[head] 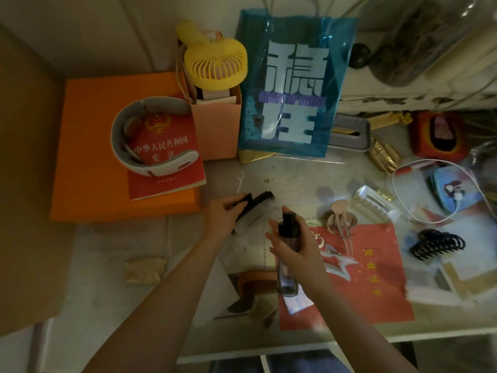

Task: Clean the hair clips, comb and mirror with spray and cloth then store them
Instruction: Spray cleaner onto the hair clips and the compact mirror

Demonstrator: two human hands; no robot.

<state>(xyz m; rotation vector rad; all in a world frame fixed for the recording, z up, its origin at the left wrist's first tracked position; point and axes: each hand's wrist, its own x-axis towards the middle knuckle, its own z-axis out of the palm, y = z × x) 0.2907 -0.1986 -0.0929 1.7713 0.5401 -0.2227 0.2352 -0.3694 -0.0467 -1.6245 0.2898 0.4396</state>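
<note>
Spraying stage, as I read it from the head view. My left hand [222,215] grips a black comb [254,208] by its spine, teeth turned toward the bottle, holding it just above the tabletop [107,265] near the middle. My right hand [294,246] is wrapped round a dark spray bottle [287,254], held upright with its nozzle just beside the comb; I cannot tell whether a finger is pressing the pump. The pale blur along the comb's teeth may be mist or motion, and I cannot say which. I judge the comb is the item being wetted, with wiping yet to follow. The next move calls for setting the bottle down upright on a bare patch, freeing the right hand to take up a cloth; a folded beige pad [145,269] toward the near-left edge may be that cloth, though I am not sure. Toward the right side lie three hair clips: a pink one [340,218] on the red sheet [376,278], a white one [375,201] just behind it, and a black one [437,244] nearer the right edge, all apart from both hands. A brown comb [255,285] lies under my right forearm. I cannot pick out the mirror with confidence.
</note>
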